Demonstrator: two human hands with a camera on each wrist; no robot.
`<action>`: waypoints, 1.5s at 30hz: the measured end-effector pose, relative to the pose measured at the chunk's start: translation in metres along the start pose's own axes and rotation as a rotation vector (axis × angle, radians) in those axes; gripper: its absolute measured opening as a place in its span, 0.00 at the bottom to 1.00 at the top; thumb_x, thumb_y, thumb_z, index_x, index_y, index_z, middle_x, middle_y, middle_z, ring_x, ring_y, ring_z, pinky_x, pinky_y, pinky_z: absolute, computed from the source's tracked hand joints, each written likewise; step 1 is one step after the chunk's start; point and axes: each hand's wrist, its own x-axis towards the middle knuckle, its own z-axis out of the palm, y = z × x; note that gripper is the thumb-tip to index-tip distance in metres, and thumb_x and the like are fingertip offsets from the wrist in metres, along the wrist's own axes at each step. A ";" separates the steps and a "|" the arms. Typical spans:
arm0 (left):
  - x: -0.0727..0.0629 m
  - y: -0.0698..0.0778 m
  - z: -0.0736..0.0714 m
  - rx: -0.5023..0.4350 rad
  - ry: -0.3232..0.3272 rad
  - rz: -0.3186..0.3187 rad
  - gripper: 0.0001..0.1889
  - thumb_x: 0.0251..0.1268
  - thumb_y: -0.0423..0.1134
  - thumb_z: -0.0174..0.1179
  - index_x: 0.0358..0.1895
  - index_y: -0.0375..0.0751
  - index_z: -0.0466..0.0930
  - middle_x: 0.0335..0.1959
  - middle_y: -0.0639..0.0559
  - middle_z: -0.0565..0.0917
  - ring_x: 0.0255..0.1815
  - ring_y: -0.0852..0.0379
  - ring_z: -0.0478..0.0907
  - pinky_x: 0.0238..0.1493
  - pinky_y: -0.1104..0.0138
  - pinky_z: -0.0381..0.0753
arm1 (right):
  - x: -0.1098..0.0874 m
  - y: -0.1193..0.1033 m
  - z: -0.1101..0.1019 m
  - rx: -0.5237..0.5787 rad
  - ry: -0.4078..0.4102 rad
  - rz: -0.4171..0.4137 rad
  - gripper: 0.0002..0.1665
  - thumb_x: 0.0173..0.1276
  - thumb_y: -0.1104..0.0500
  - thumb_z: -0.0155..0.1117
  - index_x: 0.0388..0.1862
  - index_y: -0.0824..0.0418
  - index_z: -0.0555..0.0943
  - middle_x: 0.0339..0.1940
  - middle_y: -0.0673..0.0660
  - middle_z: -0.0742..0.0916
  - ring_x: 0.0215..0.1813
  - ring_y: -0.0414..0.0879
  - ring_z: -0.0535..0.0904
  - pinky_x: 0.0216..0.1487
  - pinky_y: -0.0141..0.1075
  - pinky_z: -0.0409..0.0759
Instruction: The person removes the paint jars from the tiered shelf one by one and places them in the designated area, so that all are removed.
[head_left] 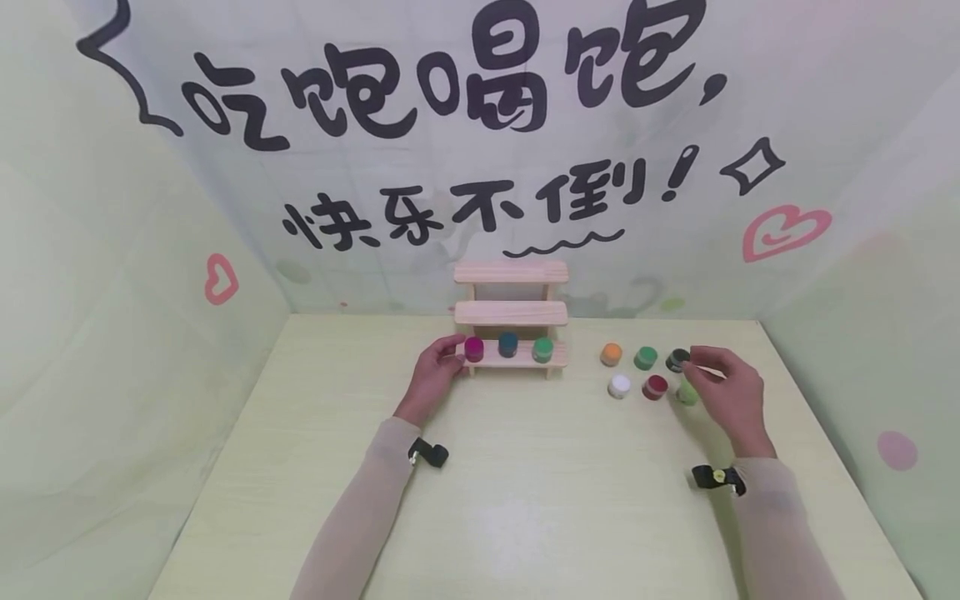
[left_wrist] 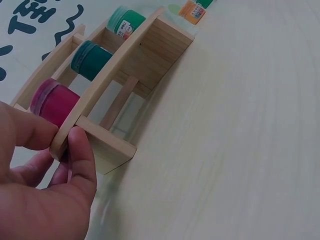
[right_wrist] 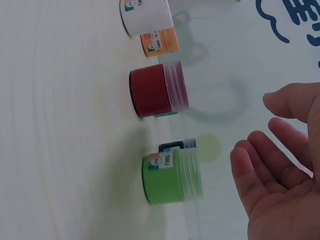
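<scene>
The left hand (head_left: pixel 432 377) pinches the left end of the bottom step of a small wooden display stand (left_wrist: pixel 107 80), thumb on one side and fingers on the other. Beside its fingertips a magenta paint jar (left_wrist: pixel 56 102) sits on that step, followed by a dark teal jar (left_wrist: pixel 91 60) and a green jar (head_left: pixel 543 350). Over at the right, the right hand (head_left: pixel 731 396) hovers with nothing between its spread thumb and fingers. Nearest to it are a light green jar (right_wrist: pixel 167 176) and a black jar (head_left: pixel 678 360), the latter partly hidden in the right wrist view.
Also on the table (head_left: pixel 517 492) stand an orange jar (head_left: pixel 611 354), a darker green jar (head_left: pixel 646 358), a white jar (head_left: pixel 619 386) and a dark red jar (head_left: pixel 655 387). A printed cloth (head_left: pixel 405 158) hangs behind the stand.
</scene>
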 end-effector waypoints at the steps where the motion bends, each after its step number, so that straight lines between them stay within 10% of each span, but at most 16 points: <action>1: 0.000 0.000 0.000 -0.002 -0.001 -0.005 0.23 0.76 0.29 0.59 0.71 0.44 0.77 0.66 0.42 0.78 0.57 0.52 0.82 0.58 0.68 0.88 | 0.000 -0.002 0.002 0.004 -0.003 -0.006 0.29 0.75 0.48 0.70 0.66 0.65 0.81 0.59 0.57 0.88 0.44 0.17 0.79 0.47 0.12 0.78; 17: 0.002 -0.002 0.000 -0.049 -0.006 -0.008 0.22 0.75 0.28 0.59 0.69 0.42 0.77 0.64 0.40 0.81 0.59 0.50 0.82 0.58 0.67 0.88 | 0.011 -0.045 0.057 0.087 -0.140 -0.056 0.26 0.76 0.47 0.69 0.65 0.59 0.82 0.62 0.66 0.87 0.45 0.22 0.81 0.36 0.26 0.86; 26: 0.000 -0.003 -0.002 -0.050 -0.007 -0.004 0.21 0.74 0.30 0.61 0.68 0.44 0.80 0.64 0.42 0.81 0.59 0.51 0.83 0.58 0.68 0.88 | 0.016 -0.067 0.101 0.112 -0.181 -0.183 0.22 0.74 0.56 0.71 0.61 0.65 0.83 0.59 0.65 0.88 0.59 0.55 0.86 0.52 0.15 0.80; 45: 0.005 -0.009 -0.008 0.000 -0.009 -0.002 0.22 0.72 0.32 0.66 0.67 0.47 0.81 0.60 0.41 0.82 0.62 0.48 0.83 0.60 0.68 0.87 | 0.018 -0.095 0.146 0.169 -0.293 -0.215 0.23 0.73 0.57 0.71 0.63 0.62 0.83 0.59 0.62 0.88 0.62 0.57 0.85 0.64 0.48 0.87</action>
